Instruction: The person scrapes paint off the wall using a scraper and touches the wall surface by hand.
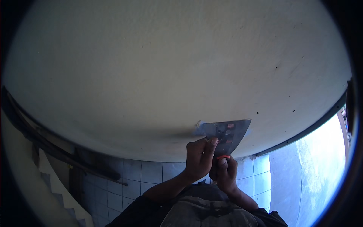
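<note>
A wide putty knife (227,136) with a metal blade and a red collar lies against or just in front of the pale wall (170,85). Around its handle, my right hand (225,171) is closed, thumb below the blade. My left hand (200,159) has curled fingers beside the blade's left edge, with its thumb overlapping the blade; whether it grips the blade or something hidden behind it cannot be seen. A whitish-blue smear of filler (199,127) shows on the wall at the blade's upper left corner.
Small dark holes (257,113) mark the wall at right. A dark rail (65,154) runs along the lower left, above a stepped white edge (58,193). Light floor tiles (151,171) lie below, and a bright pale surface (314,167) stands at the right.
</note>
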`<state>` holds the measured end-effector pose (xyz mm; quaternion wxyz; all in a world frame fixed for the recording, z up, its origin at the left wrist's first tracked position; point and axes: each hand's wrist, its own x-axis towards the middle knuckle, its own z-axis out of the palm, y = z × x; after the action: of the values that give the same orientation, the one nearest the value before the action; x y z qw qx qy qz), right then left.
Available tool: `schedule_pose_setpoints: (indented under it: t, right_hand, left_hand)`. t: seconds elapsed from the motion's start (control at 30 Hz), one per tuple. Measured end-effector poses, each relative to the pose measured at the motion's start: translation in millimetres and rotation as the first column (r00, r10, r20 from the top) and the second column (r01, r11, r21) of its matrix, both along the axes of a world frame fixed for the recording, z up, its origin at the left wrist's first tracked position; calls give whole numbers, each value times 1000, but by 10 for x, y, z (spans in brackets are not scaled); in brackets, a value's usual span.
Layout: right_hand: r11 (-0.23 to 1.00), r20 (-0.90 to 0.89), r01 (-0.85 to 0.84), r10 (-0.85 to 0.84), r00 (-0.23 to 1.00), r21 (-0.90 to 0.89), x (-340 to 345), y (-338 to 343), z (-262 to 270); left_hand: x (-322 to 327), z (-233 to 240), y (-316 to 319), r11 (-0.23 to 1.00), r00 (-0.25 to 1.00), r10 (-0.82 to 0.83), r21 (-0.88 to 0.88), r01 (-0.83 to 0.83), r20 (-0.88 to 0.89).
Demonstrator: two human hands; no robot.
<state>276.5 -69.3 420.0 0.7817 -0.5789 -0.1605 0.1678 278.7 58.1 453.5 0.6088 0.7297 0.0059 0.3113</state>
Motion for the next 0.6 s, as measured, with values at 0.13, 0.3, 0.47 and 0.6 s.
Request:
schedule_pose_setpoints:
  t: [0.13,0.3,0.47,0.6]
  right_hand:
    - [1000,4,-17,16,1000,26,18,37,92]
    - [1000,25,-10,9,1000,24,-27,1,61]
    - [999,61,-30,29,998,23,-10,47,190]
    - [999,88,-53,51,995,11,-20,13,110]
  left_hand:
    - [7,99,5,999,997,45,-1,-45,62]
    - [-33,58,-16,999,999,31,15,-32,43]
    - [-64,112,-31,998,997,63,19,-64,53]
    - [-70,85,-49,999,998,39,-35,-38,50]
